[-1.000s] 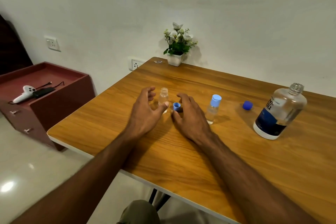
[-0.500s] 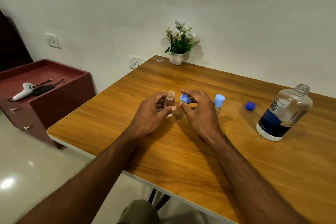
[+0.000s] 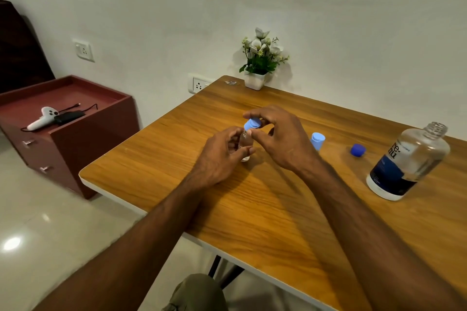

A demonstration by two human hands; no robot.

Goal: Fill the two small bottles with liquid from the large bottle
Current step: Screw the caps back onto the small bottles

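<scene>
The left hand (image 3: 222, 156) gripped a small clear bottle (image 3: 244, 142) standing upright on the wooden table (image 3: 265, 209), thumb and fingers curled round its body. The right hand (image 3: 280, 139) pinched a light blue cap (image 3: 251, 124) at the bottle's mouth. Just to the right, partly hidden behind the right hand, stood the second small bottle (image 3: 317, 141), already capped. Further right lay a dark blue cap (image 3: 358, 150), and beyond it stood the large bottle (image 3: 406, 161), open at the neck, near the table's right side
</scene>
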